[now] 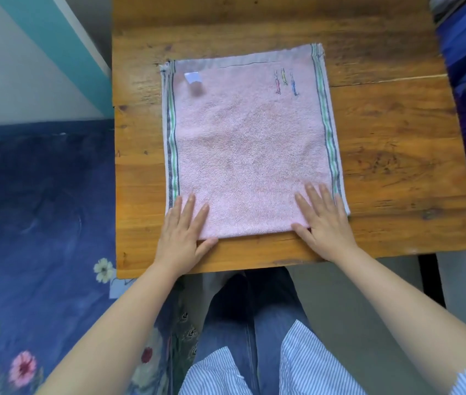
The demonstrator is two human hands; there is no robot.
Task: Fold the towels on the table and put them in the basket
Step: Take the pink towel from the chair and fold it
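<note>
Lying flat on the wooden table: one pink terry towel, already doubled, its folded edge nearest the person. Left hand: fingers spread, palm down on the near left corner, thumb along the fold, gripping nothing. Right hand: likewise flat and unclenched on the near right corner. Beyond the fingertips: green-and-grey side stripes, a white label at the far left, small embroidered figures at the far right.

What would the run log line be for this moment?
left hand: flat on towel | right hand: flat on towel | basket: not seen
</note>
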